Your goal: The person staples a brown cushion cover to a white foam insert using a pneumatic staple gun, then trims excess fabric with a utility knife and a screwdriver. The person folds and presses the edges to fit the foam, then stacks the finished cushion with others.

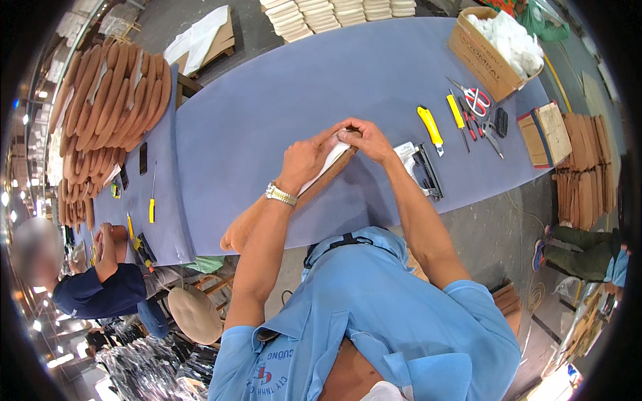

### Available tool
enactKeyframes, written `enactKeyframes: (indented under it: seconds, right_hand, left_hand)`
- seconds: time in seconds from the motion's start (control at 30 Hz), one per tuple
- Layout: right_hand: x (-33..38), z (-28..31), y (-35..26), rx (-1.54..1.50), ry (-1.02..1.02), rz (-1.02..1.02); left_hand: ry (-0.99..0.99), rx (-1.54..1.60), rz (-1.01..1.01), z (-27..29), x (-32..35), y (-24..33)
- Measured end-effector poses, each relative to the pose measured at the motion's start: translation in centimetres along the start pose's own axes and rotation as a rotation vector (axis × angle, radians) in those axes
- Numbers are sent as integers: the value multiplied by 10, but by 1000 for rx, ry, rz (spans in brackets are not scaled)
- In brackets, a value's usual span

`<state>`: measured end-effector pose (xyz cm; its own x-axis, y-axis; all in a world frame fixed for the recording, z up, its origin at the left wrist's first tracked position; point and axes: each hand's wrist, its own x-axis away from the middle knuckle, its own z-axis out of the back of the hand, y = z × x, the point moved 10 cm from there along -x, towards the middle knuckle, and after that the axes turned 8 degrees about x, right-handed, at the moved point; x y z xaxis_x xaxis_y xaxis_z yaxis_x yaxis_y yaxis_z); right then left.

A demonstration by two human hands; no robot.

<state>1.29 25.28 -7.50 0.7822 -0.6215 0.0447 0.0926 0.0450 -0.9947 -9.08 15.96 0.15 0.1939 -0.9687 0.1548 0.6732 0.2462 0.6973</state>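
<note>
A long, curved brown padded piece with white material showing along its open side lies slantwise in front of me. Its near end passes beneath my left forearm and juts out past the table edge. My left hand, below a wristwatch, is closed on the piece near its far end. Right at that far tip, my right hand pinches the edge, fingers closed and almost meeting the left ones. What lies between the fingertips is partly hidden. Just right of my right forearm rests a black and silver staple gun.
The blue-covered table also holds a yellow utility knife, a yellow-handled screwdriver, red-handled scissors, pliers and a carton of white stuffing. Brown padded pieces are piled at left, near a seated person.
</note>
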Motion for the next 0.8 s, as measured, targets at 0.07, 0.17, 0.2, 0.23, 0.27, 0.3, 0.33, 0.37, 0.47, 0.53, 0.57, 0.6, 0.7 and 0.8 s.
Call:
enactKeyframes:
  seconds: [0.07,0.17,0.2,0.23,0.27,0.3,0.33,0.37,0.47,0.53,0.57,0.6,0.7,0.8]
  right_hand:
    - [5,0,8,-71,45,-6]
    - [4,0,20,-115,150,62]
    - [3,3,30,-131,210,56]
    - [4,1,37,-155,260,47]
    - [5,0,34,-217,315,20]
    - [6,0,31,-278,367,-7]
    - [6,-1,23,-344,418,-33]
    - [4,-4,18,-322,419,-65]
    - [-9,-7,7,-300,407,-123]
    - [-26,-13,7,-342,371,-129]
    - [-33,-13,7,-372,359,-111]
    - [-38,-10,8,-403,350,-94]
    - [-47,-14,9,-430,348,-31]
    - [-47,-13,12,-380,376,-8]
  left_hand:
    - [28,129,-6,-7,-12,-13]
    - [108,272,-48,-19,-24,-29]
    - [100,212,-23,-25,-24,-24]
    - [95,148,14,-28,-20,-22]
    - [130,168,-39,-27,-17,-21]
    - [167,187,-89,-24,-14,-20]
    - [203,201,-138,-19,-8,-18]
    - [205,184,-198,-13,-3,-11]
    - [177,102,-338,10,10,15]
    - [113,13,-359,18,17,27]
    - [90,-41,-289,18,13,20]
    - [76,45,-251,21,7,9]
    - [36,210,-164,23,-10,-17]
    - [-6,149,-194,22,-18,-16]
